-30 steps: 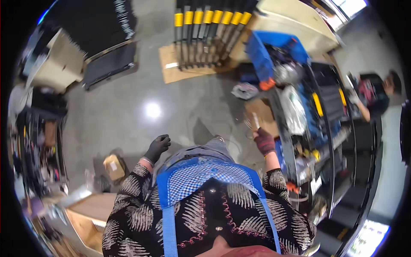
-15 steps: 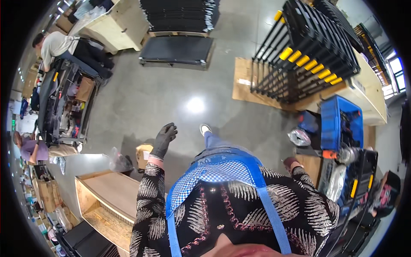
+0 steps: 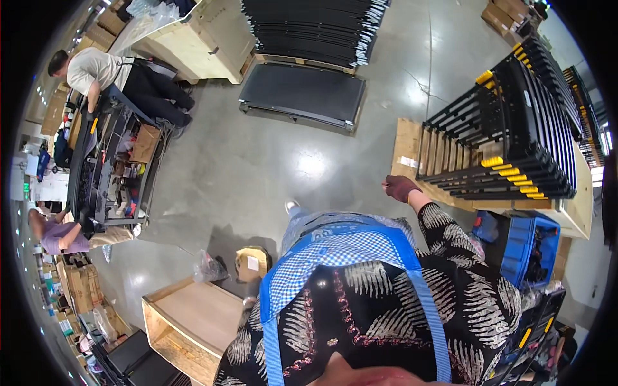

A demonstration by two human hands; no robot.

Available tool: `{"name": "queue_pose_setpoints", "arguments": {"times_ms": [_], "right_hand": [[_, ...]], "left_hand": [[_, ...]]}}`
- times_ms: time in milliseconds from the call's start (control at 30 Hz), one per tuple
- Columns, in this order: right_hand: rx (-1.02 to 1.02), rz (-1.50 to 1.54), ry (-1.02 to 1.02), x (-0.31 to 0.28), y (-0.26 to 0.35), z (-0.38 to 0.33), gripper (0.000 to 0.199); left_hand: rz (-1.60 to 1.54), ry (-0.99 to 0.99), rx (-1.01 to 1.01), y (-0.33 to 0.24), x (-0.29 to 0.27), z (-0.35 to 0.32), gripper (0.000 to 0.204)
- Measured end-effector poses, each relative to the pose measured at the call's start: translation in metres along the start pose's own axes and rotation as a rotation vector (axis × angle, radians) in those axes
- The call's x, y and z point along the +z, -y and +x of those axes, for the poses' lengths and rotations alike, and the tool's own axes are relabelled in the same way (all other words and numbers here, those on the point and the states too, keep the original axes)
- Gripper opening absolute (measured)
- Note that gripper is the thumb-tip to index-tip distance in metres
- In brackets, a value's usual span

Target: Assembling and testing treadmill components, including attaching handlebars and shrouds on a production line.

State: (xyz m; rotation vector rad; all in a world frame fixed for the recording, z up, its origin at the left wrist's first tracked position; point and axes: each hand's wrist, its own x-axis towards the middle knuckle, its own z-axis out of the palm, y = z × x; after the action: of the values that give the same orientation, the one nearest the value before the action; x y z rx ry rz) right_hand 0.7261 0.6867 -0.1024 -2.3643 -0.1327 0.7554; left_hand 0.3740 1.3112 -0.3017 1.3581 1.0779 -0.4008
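My right hand (image 3: 402, 188), in a maroon glove with bare fingertips, is out in front of me to the right. Its fingers are loosely curled in, and I see nothing held in them. The nearest thing is a wooden pallet (image 3: 407, 145), which carries a stack of black metal frames (image 3: 508, 122) with yellow end pieces. My left arm (image 3: 239, 334) hangs at my side, and the hand cannot be made out behind the blue apron (image 3: 341, 248). A shoe (image 3: 291, 205) shows beyond the apron.
A black flat panel (image 3: 302, 93) lies ahead, before a stack of black panels (image 3: 309, 29). A wooden crate (image 3: 193, 309) and a yellowish container (image 3: 252, 262) are at left. Two people (image 3: 96, 74) work by a cluttered bench (image 3: 122, 174). A blue bin (image 3: 531, 248) stands at right.
My right hand has swung forward from beside my body. My gloved left hand has dropped back out of sight. The surroundings have shifted as I walk and turn.
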Motion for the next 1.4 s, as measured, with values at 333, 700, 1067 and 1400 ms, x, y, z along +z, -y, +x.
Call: {"name": "queue_pose_setpoints", "arguments": {"times_ms": [333, 700, 1067, 1400], "right_hand": [[0.186, -0.193, 0.071, 0.042, 0.128, 0.234, 0.034], [0.438, -0.075, 0.149, 0.084, 0.157, 0.342, 0.031], [0.825, 0.67, -0.616, 0.148, -0.032, 0.544, 0.023], [1.146, 0.195, -0.731, 0.15, -0.205, 0.706, 0.055]], "left_hand": [[1.125, 0.106, 0.591, -0.228, -0.079, 0.22, 0.033], [0.959, -0.029, 0.746, -0.731, 0.078, 0.362, 0.038], [1.312, 0.288, 0.637, -0.626, 0.253, 0.627, 0.037], [0.429, 0.026, -0.285, -0.526, 0.385, 0.793, 0.064]]}}
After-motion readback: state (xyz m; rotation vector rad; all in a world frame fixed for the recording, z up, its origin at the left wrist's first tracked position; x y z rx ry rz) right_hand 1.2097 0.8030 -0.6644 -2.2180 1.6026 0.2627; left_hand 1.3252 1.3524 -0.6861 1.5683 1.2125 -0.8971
